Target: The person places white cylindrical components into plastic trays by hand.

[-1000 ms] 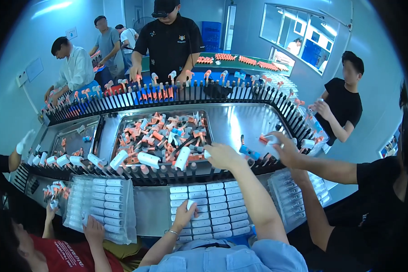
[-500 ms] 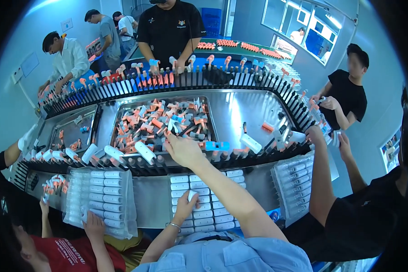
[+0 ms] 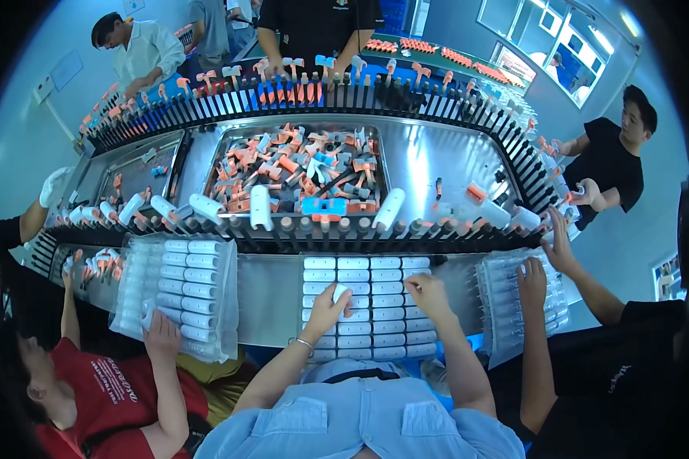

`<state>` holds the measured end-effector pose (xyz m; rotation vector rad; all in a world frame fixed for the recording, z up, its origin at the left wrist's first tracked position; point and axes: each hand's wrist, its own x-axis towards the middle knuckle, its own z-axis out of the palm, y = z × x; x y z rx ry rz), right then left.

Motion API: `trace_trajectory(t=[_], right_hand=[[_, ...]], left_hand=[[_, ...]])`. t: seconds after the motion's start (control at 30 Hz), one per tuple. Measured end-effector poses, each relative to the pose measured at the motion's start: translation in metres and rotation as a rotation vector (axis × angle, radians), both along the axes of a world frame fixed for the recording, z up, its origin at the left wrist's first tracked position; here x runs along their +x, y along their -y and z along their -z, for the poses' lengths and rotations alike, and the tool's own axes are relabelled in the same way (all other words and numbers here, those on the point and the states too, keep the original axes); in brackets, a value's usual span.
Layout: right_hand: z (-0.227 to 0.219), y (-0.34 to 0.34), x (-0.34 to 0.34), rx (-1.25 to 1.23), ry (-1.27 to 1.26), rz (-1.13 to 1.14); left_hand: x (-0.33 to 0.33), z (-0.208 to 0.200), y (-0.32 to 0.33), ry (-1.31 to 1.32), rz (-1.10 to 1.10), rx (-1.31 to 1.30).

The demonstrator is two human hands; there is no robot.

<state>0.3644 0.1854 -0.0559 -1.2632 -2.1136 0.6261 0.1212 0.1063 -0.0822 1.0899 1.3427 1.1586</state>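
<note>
My left hand (image 3: 328, 307) is closed around a small white plastic casing (image 3: 339, 292), above the left part of a pack of white casings (image 3: 385, 310). To its right, my right hand (image 3: 429, 297) hovers over the same pack's right part, its fingertips pinched together. Whether anything sits between them is too small to make out. Beyond the pack runs a row of dark upright pegs (image 3: 344, 229). On the pegs stand a tall white casing (image 3: 260, 205), a blue clip-like part (image 3: 324, 206) and a tilted white casing (image 3: 390, 208).
Inside the peg loop, a metal tray (image 3: 385, 172) holds a heap of orange, grey and blue parts. Bagged trays of white casings lie at left (image 3: 233, 291) and right (image 3: 505, 336). Co-workers in red (image 3: 115, 390) and black (image 3: 597, 382) sit beside me; others stand across the line.
My right hand has drawn back from the pegs to the pack. A white casing now stands left of the blue part, which has shifted left with the pegs. My left hand keeps its casing.
</note>
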Motion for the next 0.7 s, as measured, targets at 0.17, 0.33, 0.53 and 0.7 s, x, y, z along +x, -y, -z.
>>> trace_trajectory(t=[0.17,0.33,0.53,0.7], right_hand=[[0.014,0.021,-0.029,0.125,0.101,-0.197],[0.036,0.034,-0.07,0.19,0.453,-0.231],[0.02,0.028,-0.079,0.076,0.529,-0.242],[0.037,0.027,-0.077,0.247,0.497,-0.309]], left_hand=[[-0.001,0.0,0.001,0.06,-0.004,-0.037],[0.008,-0.014,0.008,0.086,-0.128,0.065],[0.01,-0.094,-0.008,-0.303,-0.301,0.41],[0.008,-0.175,-0.063,-0.8,-0.359,0.633]])
